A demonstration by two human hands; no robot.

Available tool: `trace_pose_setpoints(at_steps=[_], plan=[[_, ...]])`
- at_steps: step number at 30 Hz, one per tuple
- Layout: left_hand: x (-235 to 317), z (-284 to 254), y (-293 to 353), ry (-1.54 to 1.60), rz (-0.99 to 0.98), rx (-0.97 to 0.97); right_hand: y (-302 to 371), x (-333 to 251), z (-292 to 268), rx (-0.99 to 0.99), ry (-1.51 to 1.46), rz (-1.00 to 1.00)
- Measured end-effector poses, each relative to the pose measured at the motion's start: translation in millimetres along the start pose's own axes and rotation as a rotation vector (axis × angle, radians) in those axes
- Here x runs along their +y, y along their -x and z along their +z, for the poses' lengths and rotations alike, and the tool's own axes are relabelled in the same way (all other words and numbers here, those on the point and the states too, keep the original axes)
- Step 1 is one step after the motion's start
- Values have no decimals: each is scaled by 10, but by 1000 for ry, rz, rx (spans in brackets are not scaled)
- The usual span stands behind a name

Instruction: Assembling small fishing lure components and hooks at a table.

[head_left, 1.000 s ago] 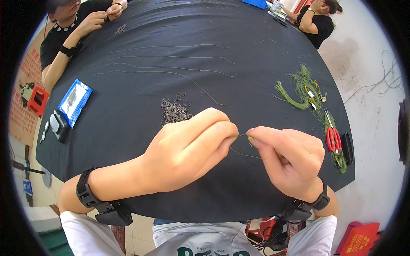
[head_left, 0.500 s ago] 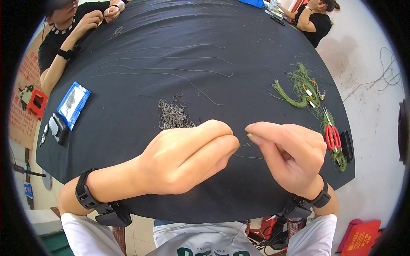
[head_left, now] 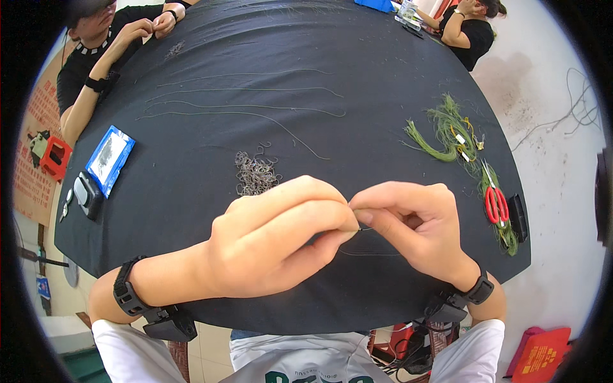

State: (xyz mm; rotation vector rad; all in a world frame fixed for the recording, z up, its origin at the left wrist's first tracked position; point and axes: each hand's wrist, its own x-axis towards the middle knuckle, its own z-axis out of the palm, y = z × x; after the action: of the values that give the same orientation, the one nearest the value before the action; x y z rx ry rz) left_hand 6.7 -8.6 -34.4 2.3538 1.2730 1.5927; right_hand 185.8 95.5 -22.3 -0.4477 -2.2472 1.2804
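My left hand [head_left: 271, 246] is closed in a pinch over the near middle of the table, on what looks like a small fish hook, almost wholly hidden by the fingers. Against its fingertips, the thumb and forefinger of my right hand [head_left: 418, 230] pinch a thin fishing line. A loose stretch of that fishing line [head_left: 370, 255] curves below the two hands. Just beyond my left hand lies a heap of grey fish hooks [head_left: 255, 173]. Several single strands of line [head_left: 249, 106] are laid out across the black tablecloth [head_left: 211, 143] farther off.
Green line bundles [head_left: 440, 137], red-handled scissors [head_left: 495, 201] and a black case [head_left: 518, 217] lie right. A blue packet [head_left: 110, 159] and a black-and-white device [head_left: 87, 191] sit left. One person [head_left: 96, 64] works far left; another person [head_left: 469, 35] sits far right.
My right hand has moved left until its fingertips meet those of my left hand, closing the gap between them. The left hand has turned slightly, its lower fingers showing more.
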Motion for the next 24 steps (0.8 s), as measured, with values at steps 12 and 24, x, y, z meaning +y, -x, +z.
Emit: trace_pose_setpoints(at_steps=[12, 24], plan=[[-21, 26, 20, -9, -67, 61, 12, -19, 97, 65, 493, -542], [-77, 78, 84, -115, 105, -27, 38, -116, -60, 161, 632, -569]])
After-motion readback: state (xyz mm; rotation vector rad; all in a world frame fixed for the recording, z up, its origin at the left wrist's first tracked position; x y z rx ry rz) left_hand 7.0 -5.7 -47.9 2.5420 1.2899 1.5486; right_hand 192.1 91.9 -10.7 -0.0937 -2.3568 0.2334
